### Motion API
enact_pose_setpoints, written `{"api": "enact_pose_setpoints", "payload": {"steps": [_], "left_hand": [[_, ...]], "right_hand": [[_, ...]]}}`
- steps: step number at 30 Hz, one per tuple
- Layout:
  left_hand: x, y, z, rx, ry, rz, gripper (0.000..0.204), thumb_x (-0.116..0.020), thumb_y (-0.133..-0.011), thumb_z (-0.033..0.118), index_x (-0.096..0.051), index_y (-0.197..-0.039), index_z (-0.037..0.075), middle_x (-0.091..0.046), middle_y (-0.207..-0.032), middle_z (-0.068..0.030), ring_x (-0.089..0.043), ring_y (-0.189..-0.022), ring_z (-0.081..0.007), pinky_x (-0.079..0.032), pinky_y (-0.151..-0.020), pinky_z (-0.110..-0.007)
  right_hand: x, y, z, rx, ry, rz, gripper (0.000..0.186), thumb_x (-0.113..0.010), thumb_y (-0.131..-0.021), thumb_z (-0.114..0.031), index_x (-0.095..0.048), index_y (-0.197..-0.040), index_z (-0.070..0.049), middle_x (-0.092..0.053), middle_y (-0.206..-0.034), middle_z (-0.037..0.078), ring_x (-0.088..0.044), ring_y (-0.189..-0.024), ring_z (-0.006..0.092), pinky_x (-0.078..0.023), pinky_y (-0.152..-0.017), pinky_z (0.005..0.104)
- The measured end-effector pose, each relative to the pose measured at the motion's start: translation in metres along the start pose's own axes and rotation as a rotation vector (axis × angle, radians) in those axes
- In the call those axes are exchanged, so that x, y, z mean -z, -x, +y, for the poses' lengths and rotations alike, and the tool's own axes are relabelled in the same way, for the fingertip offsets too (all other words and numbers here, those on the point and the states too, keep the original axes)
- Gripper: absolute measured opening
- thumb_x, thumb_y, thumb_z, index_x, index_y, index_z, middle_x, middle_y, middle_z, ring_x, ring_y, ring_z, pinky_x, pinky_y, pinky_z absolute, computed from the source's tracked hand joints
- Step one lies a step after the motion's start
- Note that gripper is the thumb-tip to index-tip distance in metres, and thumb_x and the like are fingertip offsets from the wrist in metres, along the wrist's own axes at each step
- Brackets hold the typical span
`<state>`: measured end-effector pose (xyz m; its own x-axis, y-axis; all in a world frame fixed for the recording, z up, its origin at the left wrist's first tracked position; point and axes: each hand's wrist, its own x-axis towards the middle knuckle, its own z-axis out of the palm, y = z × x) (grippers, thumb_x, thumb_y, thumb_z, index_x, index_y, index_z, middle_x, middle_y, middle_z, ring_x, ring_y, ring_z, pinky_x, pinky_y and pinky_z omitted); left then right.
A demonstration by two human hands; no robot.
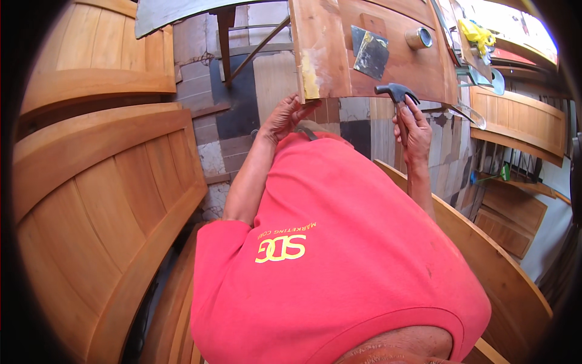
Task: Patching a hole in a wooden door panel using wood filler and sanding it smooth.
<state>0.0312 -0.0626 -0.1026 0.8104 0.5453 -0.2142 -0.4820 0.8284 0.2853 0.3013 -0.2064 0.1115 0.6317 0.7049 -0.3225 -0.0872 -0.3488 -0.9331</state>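
Observation:
My right hand (414, 128) is closed round the wooden handle of a claw hammer (397, 92), whose dark head is raised beside the near edge of a wooden panel door (406, 67). At that door's near left corner, my left hand (285, 118) has its fingers bent and pressed close to the edge. What those fingers pinch, if anything, is hidden. Yellowish filler (310, 79) is smeared along the door's left strip. Dark sanding sheets (371, 56) lie on the door next to a small tin (418, 39).
Large wooden panel doors (103, 212) lean at my left, and another wooden board (479, 242) stands close behind my right side. A yellow plastic bag (478, 35) sits at the far right. Patchwork tiles (242, 130) cover the floor. A pale sheet (176, 13) juts out at the far left.

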Motion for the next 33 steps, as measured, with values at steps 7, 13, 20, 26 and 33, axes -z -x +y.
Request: {"api": "enact_pose_setpoints", "payload": {"steps": [7, 13, 20, 26, 33], "left_hand": [[-0.003, 0.002, 0.007, -0.002, -0.057, 0.016, 0.056, -0.078, -0.098, 0.029, -0.059, -0.139, -0.004, -0.070, -0.134, -0.0176, -0.067, -0.129, -0.0280, -0.056, -0.111, -0.035], [-0.008, 0.009, 0.019, 0.022, -0.217, 0.122, 0.052, -0.078, -0.098, 0.030, -0.063, -0.136, -0.001, -0.073, -0.129, -0.0167, -0.072, -0.121, -0.0290, -0.061, -0.102, -0.037], [-0.012, 0.010, 0.051, 0.196, -0.519, 0.219, 0.048, -0.081, -0.095, 0.032, -0.070, -0.130, 0.002, -0.077, -0.121, -0.0145, -0.076, -0.112, -0.0280, -0.061, -0.092, -0.036], [-0.008, -0.002, 0.071, 0.305, -0.743, 0.207, 0.037, -0.085, -0.085, 0.020, -0.078, -0.117, 0.001, -0.080, -0.114, -0.0142, -0.076, -0.106, -0.0263, -0.060, -0.092, -0.037], [0.003, -0.014, 0.085, 0.384, -0.744, 0.151, 0.034, -0.086, -0.080, 0.011, -0.080, -0.111, 0.000, -0.080, -0.110, -0.0137, -0.076, -0.101, -0.0234, -0.059, -0.092, -0.034]], "right_hand": [[0.007, -0.029, 0.011, 0.048, -0.145, 0.154, 0.047, -0.069, -0.106, -0.019, -0.058, -0.150, -0.007, -0.072, -0.090, 0.008, -0.063, -0.062, 0.0104, -0.046, -0.049, 0.0205], [0.028, -0.100, 0.040, 0.121, -0.248, 0.316, 0.056, -0.078, -0.098, -0.018, -0.057, -0.146, 0.002, -0.070, -0.087, 0.007, -0.064, -0.061, 0.0100, -0.045, -0.048, 0.0218], [0.029, -0.118, 0.046, 0.101, -0.201, 0.365, 0.058, -0.080, -0.097, -0.020, -0.059, -0.145, 0.004, -0.073, -0.084, 0.006, -0.064, -0.061, 0.0082, -0.045, -0.049, 0.0206], [0.042, -0.116, 0.025, -0.022, 0.381, 0.410, 0.034, -0.076, -0.101, -0.035, -0.079, -0.124, -0.011, -0.074, -0.085, 0.002, -0.061, -0.060, 0.0069, -0.049, -0.055, 0.0252], [0.045, -0.088, 0.033, 0.476, 0.916, 0.706, 0.033, -0.075, -0.098, -0.020, -0.075, -0.129, -0.008, -0.077, -0.105, 0.015, -0.076, -0.095, 0.0276, -0.060, -0.079, 0.0352]]}}
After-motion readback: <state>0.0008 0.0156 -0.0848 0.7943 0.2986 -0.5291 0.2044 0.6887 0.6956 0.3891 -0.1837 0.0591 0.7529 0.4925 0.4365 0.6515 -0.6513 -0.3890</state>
